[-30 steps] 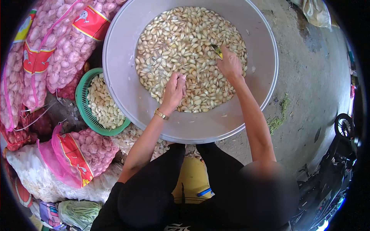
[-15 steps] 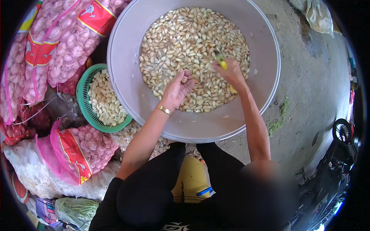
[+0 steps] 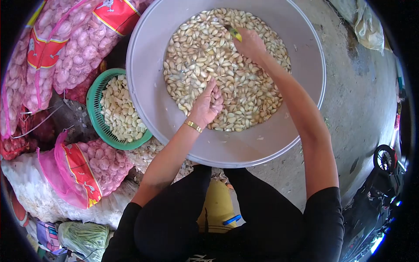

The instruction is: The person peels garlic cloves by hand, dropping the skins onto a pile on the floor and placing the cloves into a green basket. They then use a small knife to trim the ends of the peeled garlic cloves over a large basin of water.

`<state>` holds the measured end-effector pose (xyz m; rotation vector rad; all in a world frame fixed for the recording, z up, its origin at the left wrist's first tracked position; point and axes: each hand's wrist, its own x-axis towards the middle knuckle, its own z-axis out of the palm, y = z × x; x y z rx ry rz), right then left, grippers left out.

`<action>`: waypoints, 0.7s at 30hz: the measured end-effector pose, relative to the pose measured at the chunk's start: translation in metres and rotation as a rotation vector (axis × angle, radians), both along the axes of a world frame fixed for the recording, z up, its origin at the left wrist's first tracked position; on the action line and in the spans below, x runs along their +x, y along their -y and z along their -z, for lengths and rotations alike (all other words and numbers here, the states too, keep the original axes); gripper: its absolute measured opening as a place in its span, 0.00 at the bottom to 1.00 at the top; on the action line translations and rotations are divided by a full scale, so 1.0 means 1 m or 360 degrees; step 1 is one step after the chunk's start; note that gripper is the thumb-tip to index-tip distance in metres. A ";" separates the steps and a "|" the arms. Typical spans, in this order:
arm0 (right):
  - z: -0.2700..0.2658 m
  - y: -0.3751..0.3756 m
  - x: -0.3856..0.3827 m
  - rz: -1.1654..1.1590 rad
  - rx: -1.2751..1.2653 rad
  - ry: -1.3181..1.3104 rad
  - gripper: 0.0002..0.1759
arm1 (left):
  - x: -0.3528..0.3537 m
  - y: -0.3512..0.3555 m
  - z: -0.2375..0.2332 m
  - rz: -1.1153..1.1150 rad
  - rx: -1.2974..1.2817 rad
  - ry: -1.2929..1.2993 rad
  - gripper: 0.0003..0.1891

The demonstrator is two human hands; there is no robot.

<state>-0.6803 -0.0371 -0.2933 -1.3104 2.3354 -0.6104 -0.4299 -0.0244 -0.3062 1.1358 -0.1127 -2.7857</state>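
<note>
A wide grey basin holds a mass of garlic cloves lying in water. Low over the near left part of the cloves is my left hand, its fingers curled in around a garlic clove that they mostly hide. My right hand reaches to the far side of the basin, closed around a small yellow-handled knife. The knife's dark end points up and left, close above the cloves. A green basket of pale peeled cloves stands against the basin's left side.
Pink mesh sacks of garlic bulbs are stacked at the upper left. An opened mesh sack lies below the basket. Between my knees is a yellow object with a blue piece. A motorcycle stands at the right.
My right hand has moved up and left with the knife, farther across the basin. The left hand's fingers have curled in more. The whole view has shifted slightly.
</note>
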 end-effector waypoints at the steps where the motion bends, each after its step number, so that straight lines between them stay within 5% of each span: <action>1: 0.004 0.009 -0.003 0.0012 0.0092 0.0042 0.17 | -0.002 -0.002 -0.001 0.0007 -0.0025 0.0082 0.18; 5: 0.019 0.024 0.004 0.0069 -0.0111 -0.0194 0.18 | 0.000 0.000 -0.003 -0.0028 0.0084 0.0013 0.15; 10: 0.010 0.015 0.008 -0.0170 0.0385 -0.0086 0.20 | -0.006 -0.005 0.000 -0.0147 0.0059 0.0078 0.09; 21: 0.012 0.002 0.056 -0.0102 0.0076 0.0409 0.18 | 0.004 -0.008 0.018 -0.0330 -0.0017 0.0326 0.05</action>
